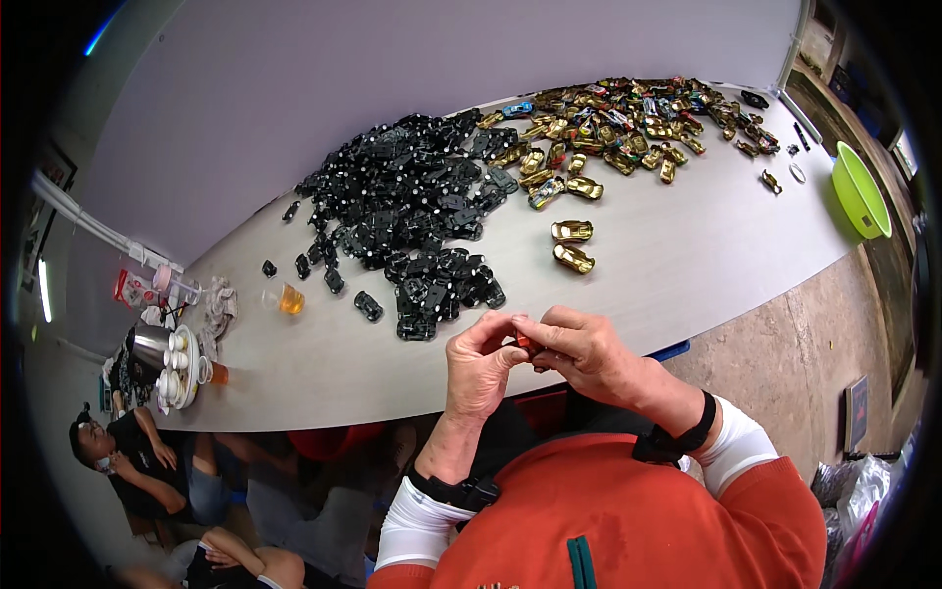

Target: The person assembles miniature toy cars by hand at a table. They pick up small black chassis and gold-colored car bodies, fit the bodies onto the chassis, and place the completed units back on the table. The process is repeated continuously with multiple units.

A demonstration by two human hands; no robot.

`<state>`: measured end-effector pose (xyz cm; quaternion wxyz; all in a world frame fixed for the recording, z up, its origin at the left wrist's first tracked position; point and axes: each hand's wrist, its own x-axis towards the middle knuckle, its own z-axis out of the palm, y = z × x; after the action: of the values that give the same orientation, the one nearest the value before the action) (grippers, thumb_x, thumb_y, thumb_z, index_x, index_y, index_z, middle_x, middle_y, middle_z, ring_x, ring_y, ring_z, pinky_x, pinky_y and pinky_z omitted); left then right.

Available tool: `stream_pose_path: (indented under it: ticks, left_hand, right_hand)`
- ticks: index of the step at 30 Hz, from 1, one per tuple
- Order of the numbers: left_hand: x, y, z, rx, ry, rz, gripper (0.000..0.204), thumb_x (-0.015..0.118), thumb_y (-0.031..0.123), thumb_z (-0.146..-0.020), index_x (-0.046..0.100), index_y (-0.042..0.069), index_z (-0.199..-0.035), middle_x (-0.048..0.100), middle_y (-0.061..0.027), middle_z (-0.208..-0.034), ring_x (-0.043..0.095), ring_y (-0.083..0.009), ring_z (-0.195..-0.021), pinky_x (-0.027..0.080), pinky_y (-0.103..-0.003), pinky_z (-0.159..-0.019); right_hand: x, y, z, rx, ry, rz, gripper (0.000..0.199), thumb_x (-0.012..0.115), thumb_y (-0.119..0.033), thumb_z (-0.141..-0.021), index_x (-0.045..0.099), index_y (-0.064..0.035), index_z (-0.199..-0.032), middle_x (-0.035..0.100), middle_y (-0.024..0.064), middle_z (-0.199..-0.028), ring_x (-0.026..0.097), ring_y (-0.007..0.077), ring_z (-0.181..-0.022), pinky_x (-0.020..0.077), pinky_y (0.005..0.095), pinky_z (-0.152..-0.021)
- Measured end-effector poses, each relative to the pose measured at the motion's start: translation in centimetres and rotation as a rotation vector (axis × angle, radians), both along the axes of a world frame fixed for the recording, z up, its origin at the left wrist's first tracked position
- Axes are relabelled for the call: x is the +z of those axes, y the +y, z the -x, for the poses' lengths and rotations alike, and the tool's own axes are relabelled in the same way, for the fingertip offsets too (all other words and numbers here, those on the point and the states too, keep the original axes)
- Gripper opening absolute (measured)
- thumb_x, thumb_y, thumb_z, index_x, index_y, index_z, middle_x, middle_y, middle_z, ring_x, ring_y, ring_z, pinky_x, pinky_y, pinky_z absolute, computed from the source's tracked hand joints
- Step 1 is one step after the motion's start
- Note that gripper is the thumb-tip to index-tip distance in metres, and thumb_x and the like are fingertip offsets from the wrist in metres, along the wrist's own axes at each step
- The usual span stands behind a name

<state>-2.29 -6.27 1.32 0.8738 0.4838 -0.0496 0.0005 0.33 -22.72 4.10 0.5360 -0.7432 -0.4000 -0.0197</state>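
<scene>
Close to the table's front edge, my left hand point(475, 371) and my right hand point(591, 351) meet, fingers closed around one small toy car point(527, 343). Red-orange and dark parts of it show between the fingertips; the rest is covered. Just beyond my hands lie two gold toy car bodies, one point(571, 231) behind the other point(573, 258). Ahead and to the left spreads a big heap of black toy car bases point(402, 191) with white wheel spots. A second heap, of mostly gold toy car bodies point(613, 128), lies farther back on the right.
A plastic cup of amber drink point(291, 299) stands left of the black heap. At the left end are a cloth point(220, 309) and a tray of white cups point(175, 368). A green basin point(860, 191) sits at the right end. Two people point(147, 456) sit at lower left.
</scene>
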Motion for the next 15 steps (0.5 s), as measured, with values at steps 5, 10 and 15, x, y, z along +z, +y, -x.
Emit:
stream_pose_path:
  ticks: [5,10,15]
  left_hand:
    - [0.6,-0.3,-0.6,-0.060,0.029,-0.037,0.032,0.073,0.003,-0.070,0.060,0.000,-0.098,0.054,-0.0007,-0.083,0.055,-0.0084,-0.072,0.048,-0.020,-0.056]
    - [0.5,0.0,-0.5,0.053,0.044,-0.080,0.023,0.073,0.013,-0.074,0.052,0.006,-0.079,0.052,0.0020,-0.074,0.045,-0.0020,-0.054,0.031,-0.015,-0.037]
    - [-1.0,-0.8,-0.9,0.198,0.193,0.037,0.018,0.070,0.011,-0.076,0.054,0.005,-0.082,0.054,-0.0001,-0.072,0.048,-0.0047,-0.053,0.037,-0.017,-0.037]
  right_hand:
    - [1.2,-0.1,-0.5,0.027,0.429,-0.109,0.040,0.060,0.007,-0.076,0.052,-0.0006,-0.114,0.058,0.0095,-0.079,0.060,0.0163,-0.066,0.0520,0.0276,-0.056]
    - [1.4,-0.1,-1.2,0.116,0.790,-0.134,0.020,0.058,0.005,-0.080,0.054,0.0062,-0.099,0.062,0.0095,-0.081,0.060,0.0112,-0.066,0.0507,0.0243,-0.055]
    - [-1.5,1.3,-1.1,-0.071,0.634,-0.107,0.016,0.058,0.002,-0.080,0.057,0.0058,-0.096,0.062,0.0074,-0.073,0.058,0.0090,-0.060,0.0476,0.0219,-0.052]
